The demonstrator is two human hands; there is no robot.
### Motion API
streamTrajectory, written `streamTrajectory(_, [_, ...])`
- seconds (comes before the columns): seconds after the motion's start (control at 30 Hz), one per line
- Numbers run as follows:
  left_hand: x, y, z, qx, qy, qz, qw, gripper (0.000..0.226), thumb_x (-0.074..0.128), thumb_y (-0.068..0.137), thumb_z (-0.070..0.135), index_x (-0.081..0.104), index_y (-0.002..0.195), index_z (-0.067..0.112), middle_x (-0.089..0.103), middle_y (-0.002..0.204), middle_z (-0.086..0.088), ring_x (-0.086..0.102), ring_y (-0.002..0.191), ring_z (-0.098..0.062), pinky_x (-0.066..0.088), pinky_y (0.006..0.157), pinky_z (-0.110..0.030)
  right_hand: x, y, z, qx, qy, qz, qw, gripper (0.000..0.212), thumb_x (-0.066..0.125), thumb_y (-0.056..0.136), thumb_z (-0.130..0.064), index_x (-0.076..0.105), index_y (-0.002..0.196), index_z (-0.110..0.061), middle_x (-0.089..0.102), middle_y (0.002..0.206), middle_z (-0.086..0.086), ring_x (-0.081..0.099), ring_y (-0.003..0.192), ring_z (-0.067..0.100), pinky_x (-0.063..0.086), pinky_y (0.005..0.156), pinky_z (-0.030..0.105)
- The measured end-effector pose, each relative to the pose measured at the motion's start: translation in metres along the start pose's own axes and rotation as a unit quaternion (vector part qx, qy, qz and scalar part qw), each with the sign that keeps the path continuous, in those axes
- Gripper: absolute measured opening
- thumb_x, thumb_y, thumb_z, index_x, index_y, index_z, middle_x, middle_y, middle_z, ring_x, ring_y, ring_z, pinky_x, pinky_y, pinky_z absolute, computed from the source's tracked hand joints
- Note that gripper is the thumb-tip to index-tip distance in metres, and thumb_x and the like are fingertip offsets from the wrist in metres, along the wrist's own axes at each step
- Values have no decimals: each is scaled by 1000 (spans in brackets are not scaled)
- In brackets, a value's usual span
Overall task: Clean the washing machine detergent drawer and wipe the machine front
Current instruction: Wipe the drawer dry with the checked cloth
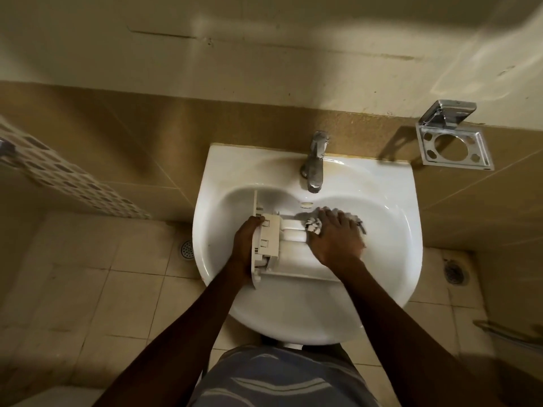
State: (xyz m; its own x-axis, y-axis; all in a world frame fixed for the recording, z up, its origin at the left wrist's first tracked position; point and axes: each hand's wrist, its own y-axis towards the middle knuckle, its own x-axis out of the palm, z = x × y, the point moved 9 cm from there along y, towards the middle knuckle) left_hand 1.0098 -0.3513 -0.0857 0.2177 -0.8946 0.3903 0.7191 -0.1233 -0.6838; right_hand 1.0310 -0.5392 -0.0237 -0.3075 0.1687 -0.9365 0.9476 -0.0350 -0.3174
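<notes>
White plastic, the detergent drawer (276,245) lies across the bowl of the basin (382,274). Its front panel stands on edge towards the basin's left wall, and its compartments run out to the right. My left hand (245,245) grips that front panel from the basin's left side, fingers curled round its outer face and one fingertip hooked over its far edge.

My right hand (335,236) is palm down near the middle of the bowl, over the drawer's other end. Its fingers are bent over a cloth (314,226), which it holds bunched and presses into the compartments. A striped fold of the cloth sticks out beside my thumb, and more shows past my fingertips. I cannot tell how much of the drawer lies under that hand.

The tap (314,163) stands on the basin's back rim, its spout over the bowl just behind the drawer. The overflow slot (307,205) sits in the basin's back wall below it. A chrome holder (455,142) is fixed to the wall up and to the right of the basin. On the tiled floor (132,274) a round drain (186,249) lies left of the basin and a second drain (455,271) right of it. A patterned towel (73,177) hangs well to the basin's left.
</notes>
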Motion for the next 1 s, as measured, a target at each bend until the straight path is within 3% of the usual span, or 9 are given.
streamTrajectory(0.17, [0,-2,1,-3,-3,-3,1000,65,60,87,56,62,124,2,64,86,-15,64,60,-22,50,44,-24,-21,-62,-48,-99,266,82,955,44,44,95,-39,59,135,-27,56,140,-4,45,132,14,27,112,25])
streamTrajectory(0.27, [-5,2,1,2,1,9,1000,87,47,83,75,62,127,2,68,90,-16,68,65,-23,54,51,-28,-19,-76,-18,49,570,88,816,25,50,91,-37,71,103,-32,72,106,-9,64,99,13,48,91,26])
streamTrajectory(0.33, [-7,5,-2,-7,4,10,1000,90,41,86,76,57,134,2,66,99,-19,69,69,-24,55,53,-29,-5,-61,-21,125,668,72,730,33,49,95,-37,71,112,-19,74,109,4,68,93,21,53,85,38])
streamTrajectory(0.4, [-3,1,-4,-21,12,4,1000,76,33,97,65,57,132,2,67,100,-17,70,70,-24,55,53,-28,-3,-40,-51,98,638,41,763,47,43,97,-56,64,125,-25,69,120,3,65,88,17,52,78,39])
streamTrajectory(0.5, [0,1,-1,-1,-23,1,1000,51,29,106,45,63,123,11,74,108,-11,71,99,-23,57,78,-31,-3,-28,-102,-46,362,28,931,58,34,92,-52,40,148,-35,39,154,-10,37,141,20,31,114,45])
streamTrajectory(0.53, [-3,-1,0,3,-30,10,999,49,30,106,43,63,123,11,73,112,-11,68,107,-25,54,85,-33,-3,-36,-107,-83,297,42,950,63,31,90,-46,34,152,-32,26,161,-9,21,150,20,20,119,45])
streamTrajectory(0.7, [-1,-1,-1,-9,-32,-8,999,58,33,104,46,61,128,2,72,102,-18,71,89,-27,58,80,-34,-3,-105,-92,-202,221,67,952,65,34,91,-42,28,155,-29,16,164,-10,6,153,14,7,121,39])
streamTrajectory(0.87, [-2,5,0,17,-38,-10,999,47,30,106,37,65,114,7,77,97,-8,72,93,-20,58,73,-25,-4,-62,-103,-132,203,27,970,75,25,86,-53,15,157,-31,9,165,-9,4,152,16,8,123,42])
streamTrajectory(1.0, [5,7,-1,27,-45,-28,998,42,26,108,32,62,104,12,78,79,1,74,73,-8,55,59,-17,-2,-18,-108,-83,213,0,974,65,39,96,-39,18,157,-29,10,166,-6,5,153,22,16,122,51])
